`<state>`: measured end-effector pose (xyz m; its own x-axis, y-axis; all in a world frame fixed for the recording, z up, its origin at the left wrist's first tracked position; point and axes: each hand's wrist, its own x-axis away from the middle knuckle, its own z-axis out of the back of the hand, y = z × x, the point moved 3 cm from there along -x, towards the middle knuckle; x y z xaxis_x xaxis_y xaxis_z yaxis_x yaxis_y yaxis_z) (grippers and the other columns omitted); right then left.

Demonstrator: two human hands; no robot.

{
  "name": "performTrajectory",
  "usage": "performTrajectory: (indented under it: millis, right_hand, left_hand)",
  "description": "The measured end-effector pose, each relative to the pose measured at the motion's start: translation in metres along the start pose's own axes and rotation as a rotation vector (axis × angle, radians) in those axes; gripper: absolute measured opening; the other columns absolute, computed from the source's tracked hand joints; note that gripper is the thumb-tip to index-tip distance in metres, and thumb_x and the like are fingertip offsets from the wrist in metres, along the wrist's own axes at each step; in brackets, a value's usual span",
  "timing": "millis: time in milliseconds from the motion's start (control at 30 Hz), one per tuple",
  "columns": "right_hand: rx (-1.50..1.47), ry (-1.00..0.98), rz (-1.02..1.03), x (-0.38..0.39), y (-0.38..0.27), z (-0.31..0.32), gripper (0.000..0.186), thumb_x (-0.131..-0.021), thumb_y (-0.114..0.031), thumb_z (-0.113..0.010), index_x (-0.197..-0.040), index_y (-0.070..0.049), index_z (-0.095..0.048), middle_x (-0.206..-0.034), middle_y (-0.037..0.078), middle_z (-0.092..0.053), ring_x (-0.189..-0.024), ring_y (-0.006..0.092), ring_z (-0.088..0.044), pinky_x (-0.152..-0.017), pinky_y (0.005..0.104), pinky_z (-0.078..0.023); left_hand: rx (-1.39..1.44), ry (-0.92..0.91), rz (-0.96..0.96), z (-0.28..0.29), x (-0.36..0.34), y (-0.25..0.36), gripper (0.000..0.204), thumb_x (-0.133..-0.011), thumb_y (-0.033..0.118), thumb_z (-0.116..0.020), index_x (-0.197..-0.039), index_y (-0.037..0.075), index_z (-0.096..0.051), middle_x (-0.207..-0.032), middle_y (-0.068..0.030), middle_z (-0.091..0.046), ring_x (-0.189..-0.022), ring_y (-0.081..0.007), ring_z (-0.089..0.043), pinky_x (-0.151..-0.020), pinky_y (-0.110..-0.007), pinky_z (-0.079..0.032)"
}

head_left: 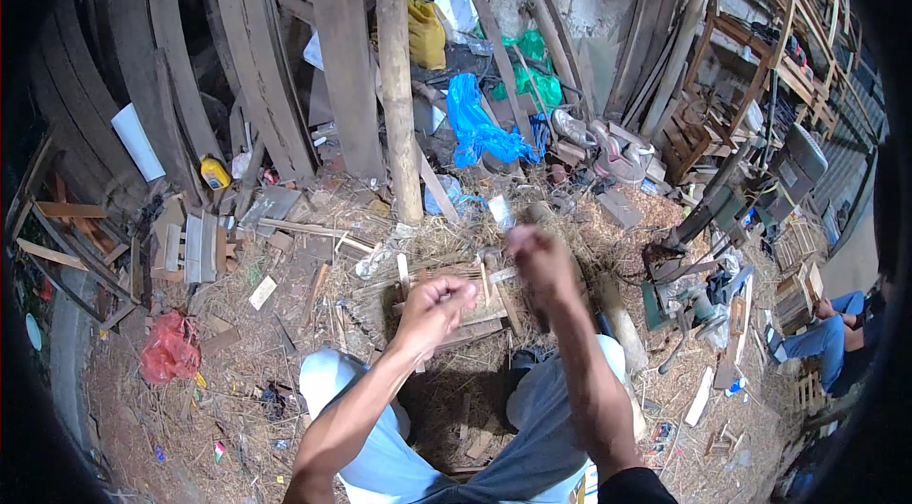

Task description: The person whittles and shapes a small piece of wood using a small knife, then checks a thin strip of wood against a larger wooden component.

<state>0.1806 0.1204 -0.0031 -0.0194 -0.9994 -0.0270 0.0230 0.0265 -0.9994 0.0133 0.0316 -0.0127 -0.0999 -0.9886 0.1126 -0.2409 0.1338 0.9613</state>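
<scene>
My left hand (437, 309) is held over the ground between my knees, its fingers curled together in a pinch. Whatever it may hold is too small to name. To the right and a little farther away, my right hand (540, 262) is closed like a fist and smeared by motion. A blurred dark shape shows beside it, but its kind cannot be made out. Beneath both hands lie several thin wooden strips (463, 331) on straw. A small white piece (501, 212) shows just beyond my right hand.
Long planks (347, 57) and a round post (396, 76) lean at the back. Blue plastic (475, 124) lies behind the work spot. A red bag (171, 348) is at left. A metal machine (703, 300) stands at right, near another person's jeans-clad leg (828, 352).
</scene>
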Motion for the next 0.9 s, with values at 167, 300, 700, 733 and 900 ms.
performTrajectory:
  millis: [167, 300, 700, 733, 900]
  right_hand:
    - [-0.212, -0.071, -0.033, -0.002, -0.022, 0.031, 0.013, -0.093, -0.015, -0.054, -0.085, -0.007, -0.061, -0.067, -0.001, -0.058, -0.047, 0.0034, -0.04, -0.041, 0.0198, -0.027]
    - [-0.253, -0.361, -0.108, 0.026, -0.028, -0.01, 0.025, -0.091, -0.011, -0.057, -0.113, -0.001, -0.057, -0.072, 0.001, -0.061, -0.049, 0.0039, -0.043, -0.043, 0.0185, -0.03]
    - [-0.179, -0.545, -0.153, 0.037, -0.017, -0.024, 0.015, -0.091, -0.017, -0.059, -0.091, -0.002, -0.061, -0.069, -0.002, -0.056, -0.049, 0.0018, -0.038, -0.042, 0.0187, -0.025]
    - [-0.16, -0.539, -0.15, 0.035, -0.017, -0.022, 0.016, -0.091, -0.018, -0.059, -0.09, -0.002, -0.061, -0.069, -0.002, -0.056, -0.049, 0.0018, -0.038, -0.042, 0.0186, -0.025]
    - [-0.191, -0.502, -0.18, 0.029, -0.019, -0.017, 0.017, -0.091, -0.02, -0.06, -0.086, -0.003, -0.061, -0.068, -0.002, -0.058, -0.049, 0.0018, -0.039, -0.043, 0.0182, -0.027]
  left_hand:
    - [0.069, 0.049, 0.033, 0.007, 0.001, 0.004, 0.015, -0.091, 0.016, -0.058, -0.094, 0.001, -0.063, -0.071, -0.0002, -0.056, -0.046, -0.002, -0.038, -0.04, -0.016, -0.027]
    - [0.135, 0.075, -0.007, 0.013, -0.001, 0.0, 0.018, -0.093, 0.019, -0.057, -0.094, 0.001, -0.062, -0.072, -0.0003, -0.055, -0.046, -0.0021, -0.037, -0.041, -0.017, -0.027]
    - [0.029, 0.016, -0.039, 0.008, 0.002, 0.004, 0.017, -0.092, 0.018, -0.058, -0.096, 0.002, -0.061, -0.074, -0.0008, -0.056, -0.049, -0.0014, -0.037, -0.044, -0.017, -0.028]
    - [0.051, 0.008, -0.019, 0.007, 0.001, 0.002, 0.018, -0.092, 0.018, -0.058, -0.096, 0.002, -0.061, -0.073, -0.0006, -0.056, -0.049, -0.0014, -0.037, -0.044, -0.017, -0.028]
    - [0.089, -0.012, -0.003, 0.0, -0.003, 0.003, 0.019, -0.092, 0.02, -0.058, -0.097, 0.001, -0.061, -0.073, -0.0001, -0.056, -0.048, -0.0015, -0.036, -0.043, -0.017, -0.027]
